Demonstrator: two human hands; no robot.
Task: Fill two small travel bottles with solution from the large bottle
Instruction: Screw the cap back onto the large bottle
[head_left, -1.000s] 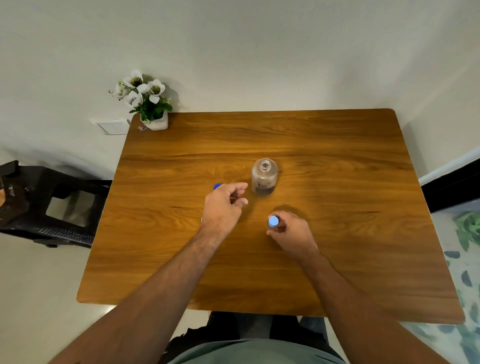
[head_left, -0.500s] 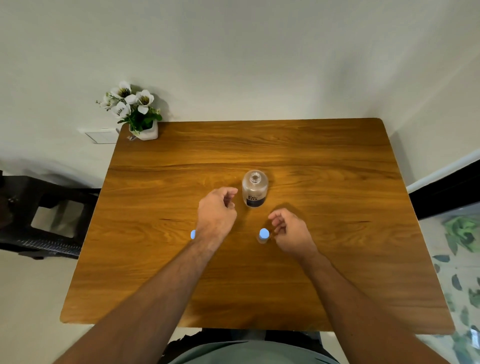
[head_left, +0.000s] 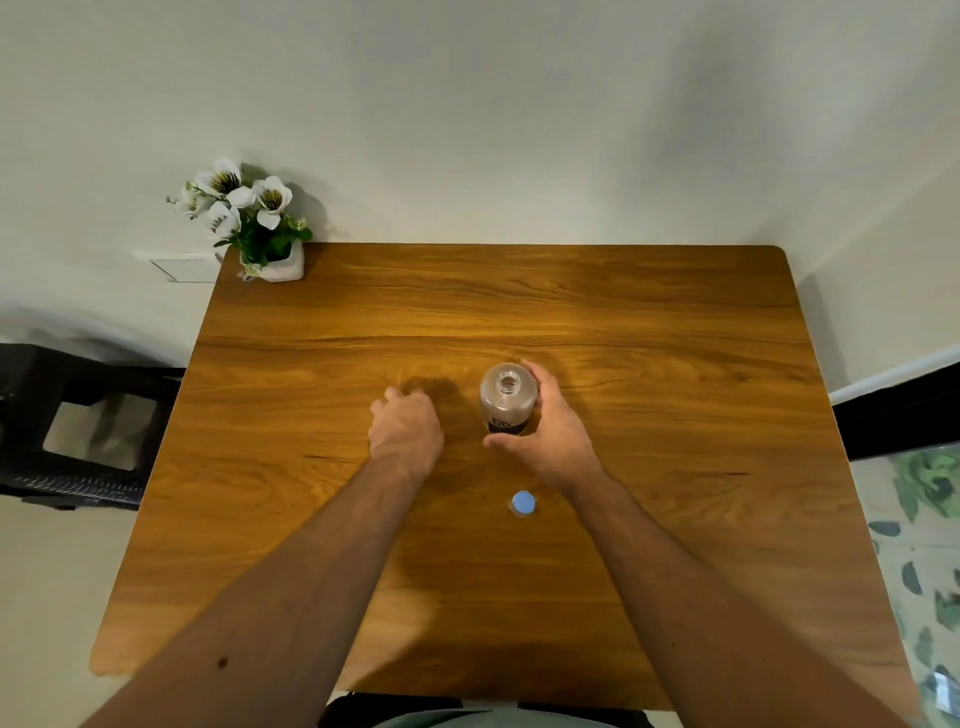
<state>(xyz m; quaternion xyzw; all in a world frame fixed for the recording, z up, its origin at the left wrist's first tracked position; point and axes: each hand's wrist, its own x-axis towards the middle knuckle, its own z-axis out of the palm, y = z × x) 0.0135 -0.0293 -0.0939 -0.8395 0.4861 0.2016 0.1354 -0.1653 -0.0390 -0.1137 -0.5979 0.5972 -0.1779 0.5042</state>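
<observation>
Right hand (head_left: 553, 434): gripping uncapped large bottle (head_left: 507, 397), table (head_left: 675, 364) centre.
Left hand (head_left: 406, 434): curled, contents hidden.
Blue-capped travel bottle (head_left: 522, 503): upright, nearer front edge.

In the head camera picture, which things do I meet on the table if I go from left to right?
flower pot → left hand → large bottle → right hand

You will find one printed marking only: a dark label (head_left: 503, 425) on the lower body of the large bottle (head_left: 507, 397), facing you. It carries light lettering in two short lines, but the characters are too small and blurred to read. No other text, number or sign is legible.
</observation>
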